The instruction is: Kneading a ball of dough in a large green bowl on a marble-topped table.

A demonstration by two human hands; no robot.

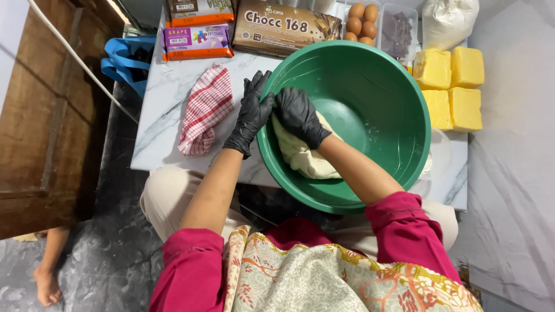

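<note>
A red checked cloth [203, 110] is lying on the marble table [159, 133]. Right of it, the gloved left hand [250, 112] is gripping the green bowl's [381, 110] left rim. Inside, the gloved right hand [299, 115] is pressing, fingers curled, into pale dough [303, 159]. Far right, yellow butter blocks [450, 86] are sitting.

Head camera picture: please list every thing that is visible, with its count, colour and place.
bowl: 1, green, table centre
dough: 1, pale cream, inside bowl
cloth: 1, red-white check, left of bowl
butter blocks: 4, yellow, right of bowl
eggs: at least 5, brown, behind bowl
packets: 3, brown, orange, purple, table back
flour bag: 1, white, back right
table: 1, white marble
left hand: black glove, on bowl rim
right hand: black glove, pressing dough
</note>
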